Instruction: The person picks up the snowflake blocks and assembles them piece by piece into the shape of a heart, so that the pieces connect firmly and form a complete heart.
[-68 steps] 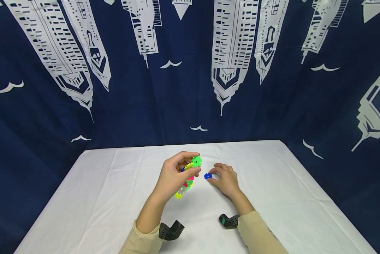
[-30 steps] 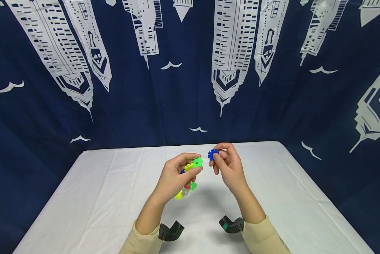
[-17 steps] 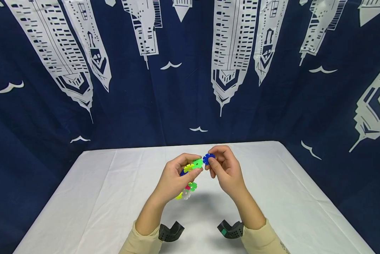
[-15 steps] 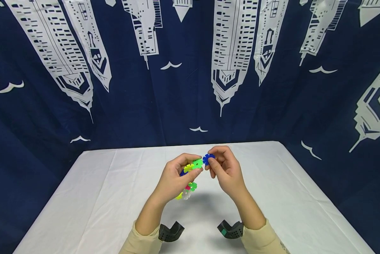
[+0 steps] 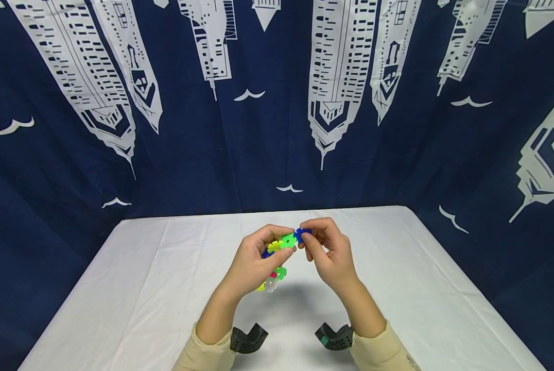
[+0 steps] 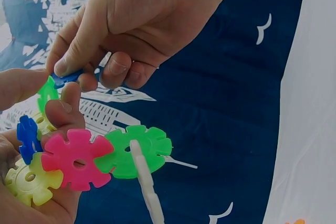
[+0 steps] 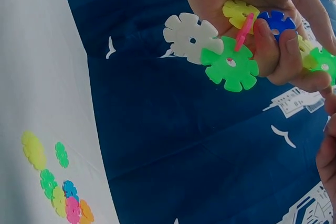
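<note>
My left hand [image 5: 254, 260] grips a chain of interlocking notched plastic discs, pinching the green disc [image 5: 288, 240] at its upper end between thumb and fingers. My right hand [image 5: 331, 255] pinches a blue disc [image 5: 298, 235] by its edge, up against that green one. Whether their slots interlock is hidden by fingertips. In the left wrist view a pink disc [image 6: 79, 161] and a larger-looking green disc [image 6: 149, 153] hang from the chain's lower part. A whitish disc [image 7: 191, 38] sticks out at that end in the right wrist view.
Several loose discs lie on the white tablecloth in the right wrist view, among them a yellow disc [image 7: 34, 150] and an orange disc [image 7: 86, 212]. Behind the white table [image 5: 166, 283] hangs a navy curtain [image 5: 189, 154] with white building prints.
My right hand picked the blue disc up from the table, raised it, and brought it leftward against the chain's green end disc, then tilted it. My left hand stays nearly still.
</note>
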Available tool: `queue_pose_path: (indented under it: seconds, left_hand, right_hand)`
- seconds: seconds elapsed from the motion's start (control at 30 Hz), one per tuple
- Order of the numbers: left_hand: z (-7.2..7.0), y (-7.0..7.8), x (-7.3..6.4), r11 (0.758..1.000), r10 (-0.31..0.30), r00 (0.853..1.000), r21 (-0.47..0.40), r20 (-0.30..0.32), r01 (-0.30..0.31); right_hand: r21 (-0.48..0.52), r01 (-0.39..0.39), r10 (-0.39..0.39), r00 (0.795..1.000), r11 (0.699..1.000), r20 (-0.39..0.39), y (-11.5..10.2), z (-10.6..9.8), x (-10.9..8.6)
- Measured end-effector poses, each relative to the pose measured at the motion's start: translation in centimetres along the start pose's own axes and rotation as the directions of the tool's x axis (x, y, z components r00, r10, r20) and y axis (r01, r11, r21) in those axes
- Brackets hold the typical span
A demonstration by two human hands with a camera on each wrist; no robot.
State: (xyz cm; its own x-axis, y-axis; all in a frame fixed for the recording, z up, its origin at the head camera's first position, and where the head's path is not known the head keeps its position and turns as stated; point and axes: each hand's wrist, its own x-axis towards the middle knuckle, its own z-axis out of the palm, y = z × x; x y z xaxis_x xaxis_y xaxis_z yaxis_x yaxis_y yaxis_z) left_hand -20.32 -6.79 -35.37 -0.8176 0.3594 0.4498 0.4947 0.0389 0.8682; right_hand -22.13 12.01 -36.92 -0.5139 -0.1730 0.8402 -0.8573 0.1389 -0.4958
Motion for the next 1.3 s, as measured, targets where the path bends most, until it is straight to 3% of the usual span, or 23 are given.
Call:
queue_pose_path:
  seconds: [0.3, 0.77, 0.93, 1.3]
  left_hand:
    - [0.0, 0.0, 0.0, 1.0, 0.008, 1.0, -0.013, 0.019, -0.008]
    - [-0.1, 0.2, -0.2, 0.999, 0.042, 0.998, -0.016, 0.039, -0.041]
    - [-0.2, 0.3, -0.2, 0.998, 0.052, 0.997, -0.027, 0.053, -0.051]
    - [-0.4, 0.6, -0.2, 1.0, 0.016, 0.997, -0.013, 0.077, -0.015]
  right_hand:
    - [-0.061, 0.069, -0.071, 0.997, 0.996, -0.032, 0.1, 0.4, -0.1]
    - [0.035, 0.192, -0.184, 0.969, 0.981, -0.162, -0.2, 1.9, -0.1]
    - [0.038, 0.21, -0.203, 0.97, 0.977, -0.137, -0.5, 1.7, 0.1]
    - [0.021, 0.134, -0.135, 0.991, 0.991, 0.018, -0.6, 0.3, 0.1]
